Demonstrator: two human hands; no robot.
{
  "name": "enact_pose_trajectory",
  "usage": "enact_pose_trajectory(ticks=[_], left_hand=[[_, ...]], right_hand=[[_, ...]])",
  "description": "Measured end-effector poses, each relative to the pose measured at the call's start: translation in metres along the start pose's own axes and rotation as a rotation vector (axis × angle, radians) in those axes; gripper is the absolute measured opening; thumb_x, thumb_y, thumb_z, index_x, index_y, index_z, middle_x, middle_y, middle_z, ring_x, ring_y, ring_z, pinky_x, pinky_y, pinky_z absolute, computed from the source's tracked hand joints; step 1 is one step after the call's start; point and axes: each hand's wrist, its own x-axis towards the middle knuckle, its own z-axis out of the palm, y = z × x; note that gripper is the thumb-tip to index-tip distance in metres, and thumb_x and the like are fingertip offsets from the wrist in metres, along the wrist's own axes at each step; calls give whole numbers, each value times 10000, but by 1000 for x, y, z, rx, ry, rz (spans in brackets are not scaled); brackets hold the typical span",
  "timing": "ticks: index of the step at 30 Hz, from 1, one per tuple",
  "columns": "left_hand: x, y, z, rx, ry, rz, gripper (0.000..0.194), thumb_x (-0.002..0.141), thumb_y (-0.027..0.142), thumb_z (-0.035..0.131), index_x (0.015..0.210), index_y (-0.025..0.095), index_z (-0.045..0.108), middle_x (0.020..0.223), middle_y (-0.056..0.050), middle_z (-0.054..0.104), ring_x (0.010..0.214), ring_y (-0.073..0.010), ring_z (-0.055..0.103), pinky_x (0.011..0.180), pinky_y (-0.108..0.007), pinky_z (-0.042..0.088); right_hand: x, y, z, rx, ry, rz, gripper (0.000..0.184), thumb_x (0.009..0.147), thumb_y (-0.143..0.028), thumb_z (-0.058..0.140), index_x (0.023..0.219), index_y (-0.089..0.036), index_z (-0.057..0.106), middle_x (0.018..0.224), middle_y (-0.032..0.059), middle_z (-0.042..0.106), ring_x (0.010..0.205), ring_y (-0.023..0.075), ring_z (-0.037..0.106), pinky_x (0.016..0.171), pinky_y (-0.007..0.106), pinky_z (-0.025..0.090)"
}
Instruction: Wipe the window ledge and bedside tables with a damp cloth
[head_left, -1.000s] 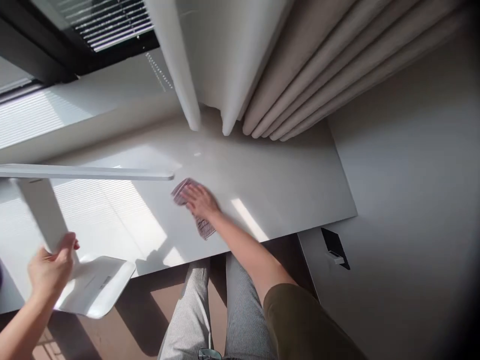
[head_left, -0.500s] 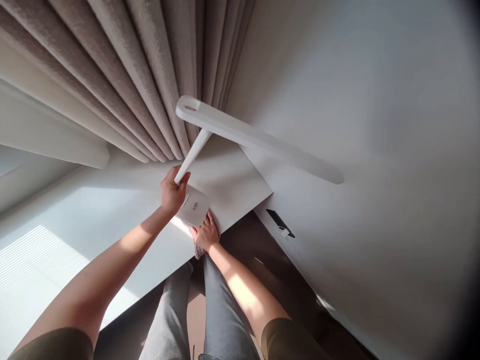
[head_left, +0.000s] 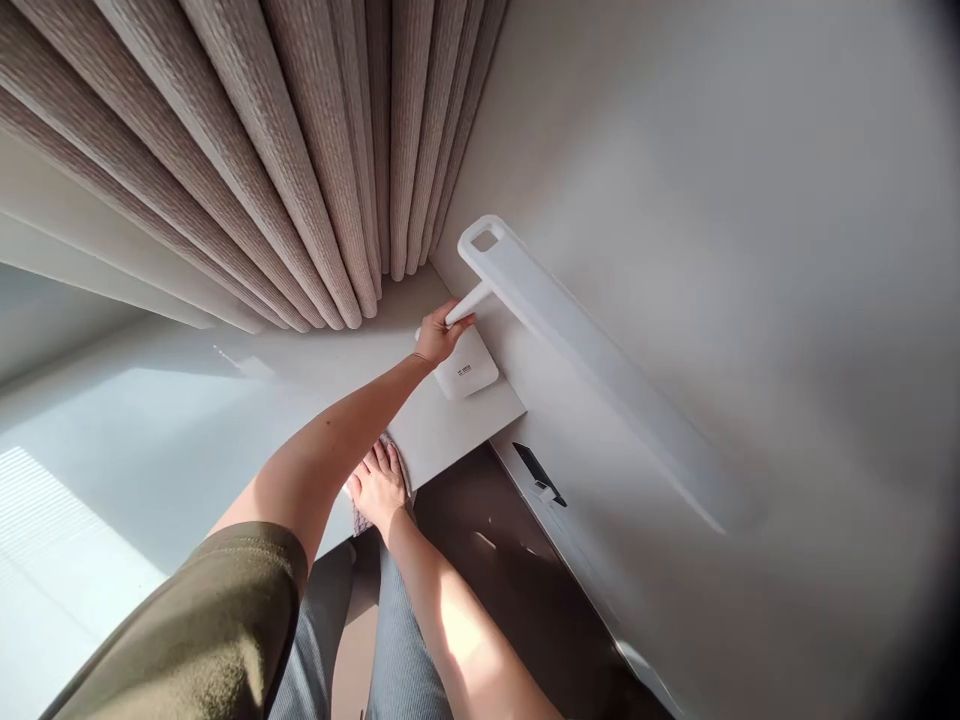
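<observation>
My left hand [head_left: 442, 335] is closed around the stem of a white desk lamp [head_left: 592, 360]. The lamp's long bar-shaped head points out to the right, past the desk's corner and in front of the wall. Its flat rounded base [head_left: 469, 365] is at the far right corner of the desk; I cannot tell whether it touches the top. By the front edge, my right hand [head_left: 381, 482] presses on a purplish patterned cloth [head_left: 361, 522], holding it under the palm and fingers. Most of the cloth is hidden beneath that hand, and my left forearm crosses just above it.
The white desk [head_left: 442, 440] ends at a grey wall [head_left: 712, 250] on the right. Long ribbed curtains [head_left: 300, 170] hang down to its back edge. A dark rectangular fitting [head_left: 536, 472] sits low on the wall. Sunlight falls across the left part of the desk.
The desk lamp has been carried by my left hand from the left side to the right corner. My right hand and the cloth have come to the front edge. The view has turned right.
</observation>
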Motion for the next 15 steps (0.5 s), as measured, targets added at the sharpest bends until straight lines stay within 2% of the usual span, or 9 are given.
enact_pose_trajectory(ticks=[4, 10, 15], left_hand=[[-9, -10, 9, -43, -18, -2, 269, 829, 447, 651, 803, 179, 649, 695, -9, 608, 674, -151, 561, 641, -269, 461], [-16, -12, 12, -49, -85, 15, 281, 848, 457, 629, 910, 185, 660, 780, -28, 654, 710, -154, 587, 680, -272, 482], [-11, -6, 16, 4, -132, 57, 293, 875, 462, 589, 927, 179, 645, 741, -20, 622, 661, -138, 543, 647, -254, 454]], right_hand=[[-3, -6, 0, -57, -26, 3, 518, 960, -391, 326, 1452, -290, 457, 1521, -31, 422, 1460, 234, 312, 1227, 445, 276], [-5, -9, 14, -107, -56, -15, 487, 937, -389, 362, 1381, -298, 540, 1505, -32, 448, 1443, 246, 346, 1218, 477, 287], [-5, -5, 13, -65, -51, -58, 441, 959, -290, 353, 1330, -266, 591, 1411, -16, 567, 1368, 206, 467, 1227, 369, 275]])
